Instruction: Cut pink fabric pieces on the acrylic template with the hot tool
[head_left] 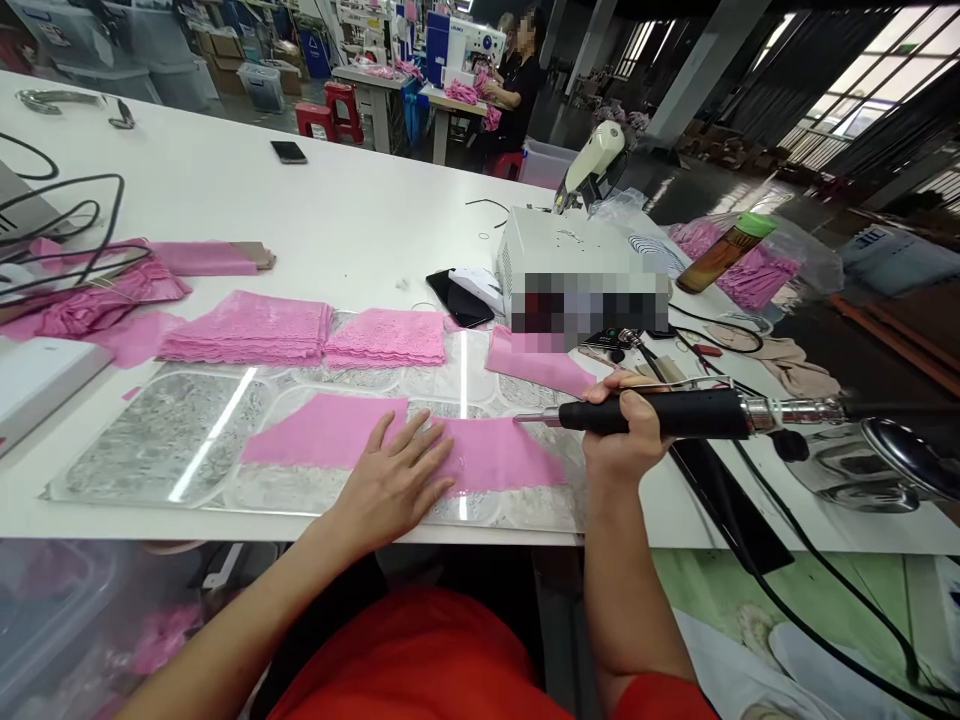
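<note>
My left hand [401,475] lies flat with fingers spread on the pink fabric pieces [322,430], holding nothing. The fabric rests on a clear patterned mat [195,430]. My right hand [626,440] is wrapped round a black cylindrical handheld tool [675,412] with a thin metal tip. That tip points left, at the upper edge of the right fabric part; whether it touches the cloth I cannot tell. Two stacks of pink lace-like fabric, a left stack [247,328] and a right stack [386,338], lie just behind.
Behind the tool stands a white box-shaped machine [585,250], beside a dark phone [461,300]. A bottle with a green cap [724,255] stands at the right. Black cables [810,570] run along the right side. Farther off, a person [517,90] sits at a sewing machine [461,50].
</note>
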